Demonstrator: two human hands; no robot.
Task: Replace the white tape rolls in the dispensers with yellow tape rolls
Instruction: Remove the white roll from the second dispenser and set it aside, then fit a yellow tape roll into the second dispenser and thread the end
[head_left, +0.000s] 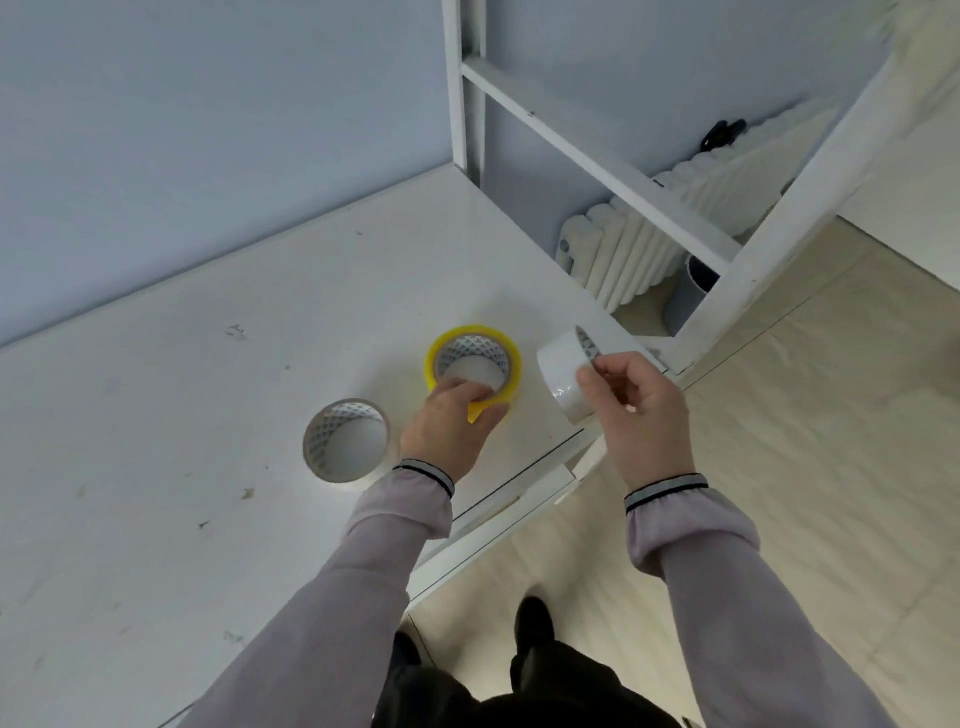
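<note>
A yellow tape roll (470, 343) lies flat on the white table (182, 415), near its right edge. My left hand (447, 426) grips the near rim of that roll, thumb outside and fingers reaching into the core. My right hand (636, 410) holds a white tape roll (561, 376) tilted on edge in the air, just past the table's right edge. A second pale tape roll (347, 440) lies flat on the table to the left of my left hand, untouched. No dispenser is in view.
A white metal frame (587, 150) with a diagonal brace rises at the table's far right corner. Behind it a white radiator (639, 244) stands against the blue-grey wall. Beige floor lies to the right, and my dark shoes (535, 623) stand by the table's front edge.
</note>
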